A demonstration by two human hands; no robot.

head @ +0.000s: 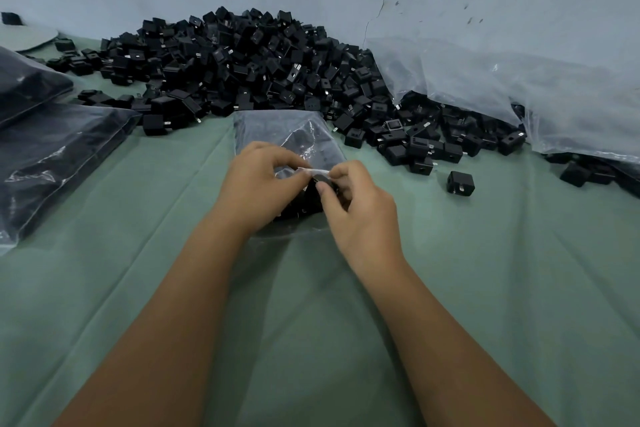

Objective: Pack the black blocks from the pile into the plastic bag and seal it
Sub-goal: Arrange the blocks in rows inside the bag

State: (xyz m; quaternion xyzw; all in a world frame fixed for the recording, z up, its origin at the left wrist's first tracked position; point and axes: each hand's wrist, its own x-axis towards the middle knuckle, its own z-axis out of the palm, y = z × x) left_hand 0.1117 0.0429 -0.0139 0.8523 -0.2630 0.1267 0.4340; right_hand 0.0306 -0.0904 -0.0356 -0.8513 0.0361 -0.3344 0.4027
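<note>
Both forearms are reaching in from the near edge of the table (485, 288), which is covered in green cloth. In the head view, the left hand (258, 185) and the right hand (360, 208) are meeting at mid-table over a small plastic bag (277, 125). The fingers (289, 158) of the left hand are curling round and pinching the bag's clear mouth strip; the right-hand fingers are pinching the same strip from the other side, with dark contents showing just beneath. Whether a black block is also being held between them cannot be told.

The pile (249, 59) of black blocks is lying along the far edge against the wall, just beyond the bag. One loose block (460, 182) is sitting apart toward the right edge. Filled bags (52, 149) are stacked at the left edge, and a large clear sheet (519, 90) is draping over the pile's right end.

Judged from the grip, the sealing step is in hand. To do it well, the operator should be aligning both lips of the strip evenly, keeping the blocks below the seal line, and pressing progressively from one end to the other so that no gap or trapped fold is remaining.
</note>
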